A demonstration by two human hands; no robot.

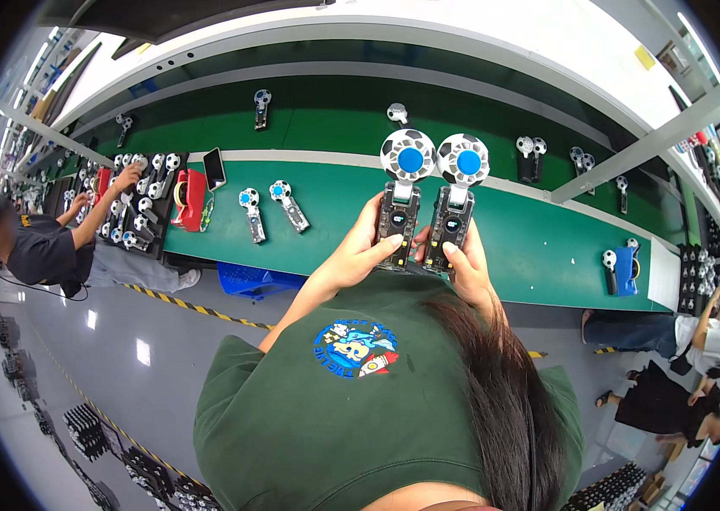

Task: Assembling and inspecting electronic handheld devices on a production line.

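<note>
My left hand [367, 247] is closed round the dark, see-through handle of a handheld fan [399, 213]. My right hand [468, 264] grips a second, matching handheld fan [447, 223]. Both stand side by side over the green bench, their round heads up and nearly touching. Each head has a black-and-white football pattern with a blue disc [410, 160] in its middle, and a white hinge joins it to the handle. My thumbs lie on the lower fronts of the handles. The fingers behind are partly hidden.
Two similar fans [290, 207] lie left on the green bench [343, 200], near a red tape dispenser [189, 200] and a phone [215, 169]. Behind runs a green belt [326, 128] carrying more fans. A blue dispenser [626, 271] stands right. Co-workers are at both sides; a blue stool [249, 279] is below.
</note>
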